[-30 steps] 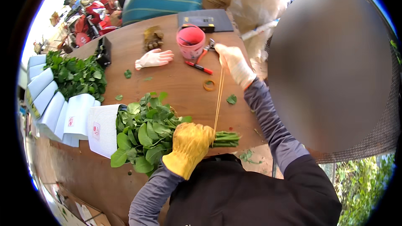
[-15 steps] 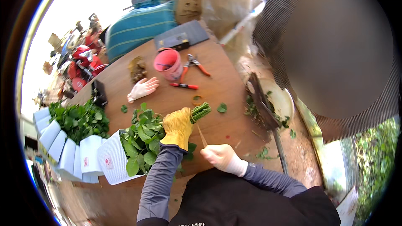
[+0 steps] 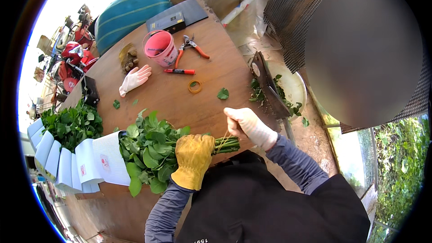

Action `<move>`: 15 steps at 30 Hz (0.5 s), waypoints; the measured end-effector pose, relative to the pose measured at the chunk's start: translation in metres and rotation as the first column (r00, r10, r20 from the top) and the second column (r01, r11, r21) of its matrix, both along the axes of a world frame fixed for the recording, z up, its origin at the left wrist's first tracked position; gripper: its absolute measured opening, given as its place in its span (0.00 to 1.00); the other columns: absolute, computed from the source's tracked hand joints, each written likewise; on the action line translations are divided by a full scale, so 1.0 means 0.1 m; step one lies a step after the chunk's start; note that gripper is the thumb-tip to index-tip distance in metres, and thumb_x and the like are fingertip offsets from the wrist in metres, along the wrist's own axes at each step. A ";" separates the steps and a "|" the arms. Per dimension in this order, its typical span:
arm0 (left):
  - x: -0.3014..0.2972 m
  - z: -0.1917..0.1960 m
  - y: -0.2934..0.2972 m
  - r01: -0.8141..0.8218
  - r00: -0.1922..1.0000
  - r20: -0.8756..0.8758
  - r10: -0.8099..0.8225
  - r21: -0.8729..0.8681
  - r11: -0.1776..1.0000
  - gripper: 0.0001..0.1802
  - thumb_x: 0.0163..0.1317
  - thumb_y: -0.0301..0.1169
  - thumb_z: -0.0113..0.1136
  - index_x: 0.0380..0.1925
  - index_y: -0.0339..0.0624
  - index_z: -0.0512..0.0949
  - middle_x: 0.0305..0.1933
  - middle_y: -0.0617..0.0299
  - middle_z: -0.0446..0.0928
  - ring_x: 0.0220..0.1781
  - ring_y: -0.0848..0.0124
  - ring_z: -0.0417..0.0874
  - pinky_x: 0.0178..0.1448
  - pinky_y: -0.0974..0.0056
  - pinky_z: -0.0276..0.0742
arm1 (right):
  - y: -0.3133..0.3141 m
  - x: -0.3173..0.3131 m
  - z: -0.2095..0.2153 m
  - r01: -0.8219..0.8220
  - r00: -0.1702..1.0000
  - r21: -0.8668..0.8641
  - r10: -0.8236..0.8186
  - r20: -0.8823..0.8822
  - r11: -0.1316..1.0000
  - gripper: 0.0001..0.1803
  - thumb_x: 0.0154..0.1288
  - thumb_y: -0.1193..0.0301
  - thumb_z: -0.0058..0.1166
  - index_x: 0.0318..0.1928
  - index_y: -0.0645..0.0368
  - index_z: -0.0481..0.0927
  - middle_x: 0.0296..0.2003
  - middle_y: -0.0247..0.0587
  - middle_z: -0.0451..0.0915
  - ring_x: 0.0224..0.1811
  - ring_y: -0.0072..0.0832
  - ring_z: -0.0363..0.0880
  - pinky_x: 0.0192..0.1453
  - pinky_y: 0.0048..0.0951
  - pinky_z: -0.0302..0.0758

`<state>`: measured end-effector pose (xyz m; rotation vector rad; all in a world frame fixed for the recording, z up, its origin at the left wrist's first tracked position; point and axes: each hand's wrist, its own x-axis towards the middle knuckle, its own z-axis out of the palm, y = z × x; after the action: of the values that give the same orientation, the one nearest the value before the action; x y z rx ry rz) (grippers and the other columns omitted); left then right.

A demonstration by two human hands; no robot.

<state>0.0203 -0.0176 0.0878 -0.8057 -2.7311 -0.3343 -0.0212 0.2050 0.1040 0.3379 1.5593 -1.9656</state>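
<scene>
My left hand (image 3: 194,157), in a yellow work glove, is closed around a bunch of leafy green stems (image 3: 228,145). Its broad leaves (image 3: 153,153) spread out left of the glove, and the far end goes into a white ribbed wrap (image 3: 110,159). The cut stem ends point right, close to my body. A tan rubber band (image 3: 224,138) loops around the stems just right of the yellow glove. My right hand (image 3: 252,127), in a white glove, pinches the band and stretches it up and away from the stems.
Orange-handled pruners (image 3: 190,50), a pink bucket (image 3: 161,48), a red marker (image 3: 180,71), loose rubber bands (image 3: 194,87) and a white glove (image 3: 136,80) lie on the table (image 3: 175,108). More wrapped bunches (image 3: 72,126) line its left. A metal plate (image 3: 270,85) stands at the right edge, beside a pale bin (image 3: 294,91).
The stem ends have swung down toward my body and now point right. My right hand has moved up from below the stems, pulling the band upward. The whole view has shifted slightly.
</scene>
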 end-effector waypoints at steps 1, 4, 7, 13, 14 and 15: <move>0.01 0.02 -0.02 -0.008 1.000 0.004 0.008 0.001 1.000 0.07 0.53 0.28 0.65 0.25 0.51 0.74 0.26 0.63 0.76 0.32 0.59 0.81 0.42 0.52 0.75 | 0.01 0.06 0.00 0.027 1.000 -0.029 -0.027 -0.008 0.999 0.30 0.81 0.51 0.48 0.21 0.52 0.73 0.14 0.32 0.72 0.13 0.19 0.63 0.19 0.24 0.59; 0.02 0.07 -0.05 -0.012 1.000 0.017 0.012 0.010 1.000 0.07 0.51 0.27 0.65 0.27 0.50 0.75 0.26 0.63 0.76 0.33 0.58 0.81 0.43 0.52 0.76 | 0.01 0.22 -0.01 0.118 0.991 -0.105 -0.124 -0.054 0.987 0.30 0.82 0.51 0.47 0.21 0.52 0.72 0.14 0.33 0.72 0.12 0.18 0.61 0.18 0.24 0.57; 0.00 0.11 -0.06 -0.007 1.000 0.016 0.007 0.015 1.000 0.08 0.50 0.27 0.66 0.28 0.50 0.76 0.27 0.63 0.77 0.34 0.58 0.81 0.45 0.52 0.76 | 0.05 0.27 -0.22 0.198 0.974 -0.197 -0.215 -0.070 0.960 0.28 0.80 0.50 0.50 0.24 0.53 0.75 0.15 0.34 0.74 0.12 0.19 0.62 0.19 0.23 0.59; 0.03 0.13 -0.06 0.040 0.999 0.027 -0.041 0.014 0.999 0.07 0.52 0.30 0.66 0.28 0.51 0.76 0.26 0.63 0.75 0.33 0.59 0.81 0.44 0.52 0.77 | 0.03 0.21 -0.32 0.173 0.985 -0.231 -0.163 0.059 0.957 0.29 0.83 0.53 0.47 0.20 0.50 0.69 0.12 0.31 0.66 0.11 0.20 0.57 0.16 0.24 0.54; 0.04 0.16 -0.06 0.046 0.999 0.022 -0.046 0.014 0.999 0.08 0.52 0.32 0.67 0.28 0.51 0.76 0.26 0.63 0.75 0.33 0.59 0.81 0.44 0.52 0.77 | 0.02 0.17 -0.36 0.134 0.990 -0.261 -0.120 0.069 0.956 0.29 0.83 0.53 0.47 0.20 0.50 0.69 0.11 0.30 0.65 0.10 0.20 0.56 0.16 0.25 0.53; 0.05 0.19 -0.06 0.050 0.999 0.017 -0.050 0.014 0.999 0.09 0.53 0.34 0.69 0.28 0.51 0.75 0.26 0.63 0.75 0.33 0.59 0.81 0.44 0.52 0.76 | 0.00 0.14 -0.39 0.101 0.994 -0.287 -0.083 0.076 0.953 0.30 0.83 0.54 0.46 0.19 0.49 0.68 0.11 0.30 0.64 0.10 0.20 0.56 0.16 0.25 0.52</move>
<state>0.0253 -0.0232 0.1070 -0.8730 -2.7252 -0.3714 -0.0072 0.2049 0.0646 0.3514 1.2113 -2.1976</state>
